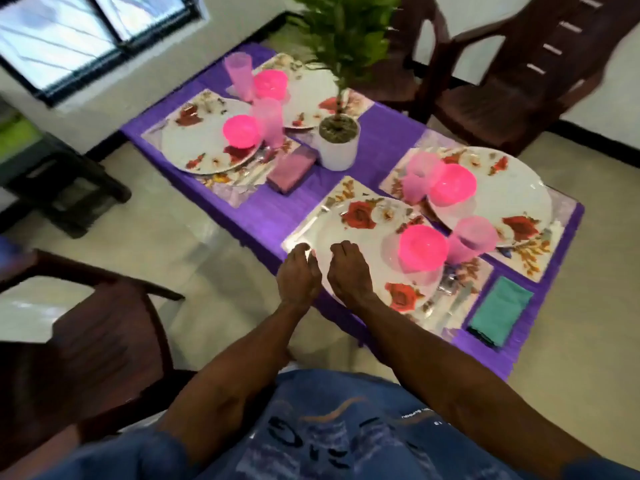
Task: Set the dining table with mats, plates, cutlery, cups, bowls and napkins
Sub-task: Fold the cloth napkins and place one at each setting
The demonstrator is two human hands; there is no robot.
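I see both my hands at the near corner of the desk [363, 157]. My left hand [298, 276] curls its fingers onto the corner of the floral mat [311, 225]; my right hand [349, 271] rests curled on the near plate [367, 237], gripping its rim, I think, though blur hides the fingertips. A pink bowl [422, 247] and cup [471, 239] sit on that plate. Cutlery beside it is smeared. A chair [86, 327] crowds my left.

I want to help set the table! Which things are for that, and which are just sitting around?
For the job: mats, plates, pink bowls, pink cups, cutlery, teal napkin, purple napkin.

Just there: plant, chairs, window.
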